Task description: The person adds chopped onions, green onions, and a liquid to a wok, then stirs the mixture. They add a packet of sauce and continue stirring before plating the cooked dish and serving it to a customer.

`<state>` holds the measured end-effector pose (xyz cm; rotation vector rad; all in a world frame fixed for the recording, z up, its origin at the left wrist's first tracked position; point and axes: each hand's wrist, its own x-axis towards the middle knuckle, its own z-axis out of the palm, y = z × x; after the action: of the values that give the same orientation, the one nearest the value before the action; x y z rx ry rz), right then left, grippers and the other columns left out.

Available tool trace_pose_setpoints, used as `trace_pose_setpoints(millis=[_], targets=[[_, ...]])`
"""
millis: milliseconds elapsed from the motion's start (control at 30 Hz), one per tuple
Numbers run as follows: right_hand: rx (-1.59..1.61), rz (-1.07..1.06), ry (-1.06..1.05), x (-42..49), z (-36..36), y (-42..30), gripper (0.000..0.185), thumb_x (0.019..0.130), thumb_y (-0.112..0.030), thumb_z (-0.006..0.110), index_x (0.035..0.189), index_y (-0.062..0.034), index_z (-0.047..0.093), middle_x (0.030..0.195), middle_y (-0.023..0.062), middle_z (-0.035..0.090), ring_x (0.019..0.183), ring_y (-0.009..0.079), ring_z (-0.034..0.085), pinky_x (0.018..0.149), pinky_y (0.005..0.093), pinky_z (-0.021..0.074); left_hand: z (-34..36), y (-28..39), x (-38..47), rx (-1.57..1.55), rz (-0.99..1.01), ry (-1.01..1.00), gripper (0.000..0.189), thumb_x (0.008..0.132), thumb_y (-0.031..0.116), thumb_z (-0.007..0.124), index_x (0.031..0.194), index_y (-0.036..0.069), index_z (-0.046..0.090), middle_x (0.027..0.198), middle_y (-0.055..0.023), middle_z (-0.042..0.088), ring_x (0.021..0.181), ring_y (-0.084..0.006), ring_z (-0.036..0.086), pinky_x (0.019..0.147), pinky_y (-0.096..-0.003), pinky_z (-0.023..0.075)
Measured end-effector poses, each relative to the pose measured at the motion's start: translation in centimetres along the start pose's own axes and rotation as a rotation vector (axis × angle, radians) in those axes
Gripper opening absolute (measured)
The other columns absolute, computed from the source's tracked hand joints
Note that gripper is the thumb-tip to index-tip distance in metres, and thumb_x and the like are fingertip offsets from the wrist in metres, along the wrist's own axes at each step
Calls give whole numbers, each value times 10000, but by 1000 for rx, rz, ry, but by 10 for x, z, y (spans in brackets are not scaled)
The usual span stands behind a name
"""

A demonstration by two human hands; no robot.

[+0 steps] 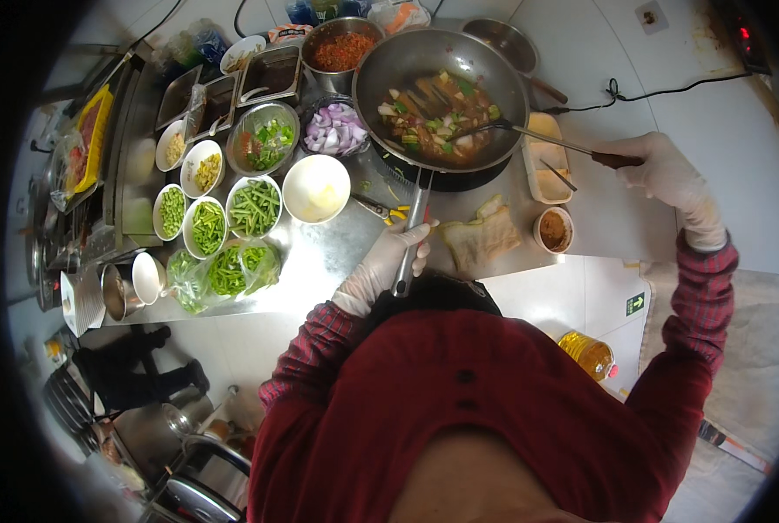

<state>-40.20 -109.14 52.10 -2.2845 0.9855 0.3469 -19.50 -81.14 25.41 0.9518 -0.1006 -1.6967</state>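
Note:
My gloved left hand (pixel 389 261) is closed around the metal handle of a large wok (pixel 507 72), which sits tilted on a dark burner. In my gloved right hand (pixel 657 171) is the dark grip of a long-handled metal ladle or spatula (pixel 559 140); its far end dips into the wok. Saucy brown food (pixel 464 147) with green and pale vegetable pieces lies in the wok. Below its handle are yellow-handled scissors (pixel 376 209), partly hidden by my left hand. A folded cloth (pixel 484 238) rests right of that hand.
A white bowl (pixel 316 189), chopped purple onion (pixel 334 129) and several bowls of cut green vegetables (pixel 254 208) stand left. A steel pot of red chopped food (pixel 342 53) is behind. A white tray (pixel 545 131) and sauce cup (pixel 554 230) stand right. An oil bottle (pixel 587 355) is on the floor.

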Motion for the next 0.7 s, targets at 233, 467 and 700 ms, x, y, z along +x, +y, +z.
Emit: trace_pose_setpoints(millis=[233, 467, 700], targets=[[284, -1, -230, 64, 49, -13, 454, 810, -41, 592, 1256, -22, 679, 654, 32, 610, 493, 85, 480, 460, 243, 405, 2, -1, 0, 20, 11, 17, 340, 1027, 284, 558, 1266, 42, 549, 702, -5, 498, 516, -102, 447, 477, -247, 401], [-24, -319, 310, 113, 104, -16, 415, 863, -85, 624, 1268, -150, 689, 727, 74, 674, 567, 127, 579, 586, 257, 466, 0, -2, 0, 7, 27, 4, 322, 1017, 250, 573, 1264, 46, 542, 690, -21, 519, 508, -138, 478, 483, -278, 413], [-743, -740, 451, 121, 78, -33, 380, 843, -73, 608, 1174, -218, 725, 803, 98, 644, 773, 293, 673, 692, 415, 530, -2, -3, 3, 20, 19, 12, 324, 1020, 271, 570, 1259, 53, 553, 694, -13, 505, 514, -121, 455, 477, -267, 400]])
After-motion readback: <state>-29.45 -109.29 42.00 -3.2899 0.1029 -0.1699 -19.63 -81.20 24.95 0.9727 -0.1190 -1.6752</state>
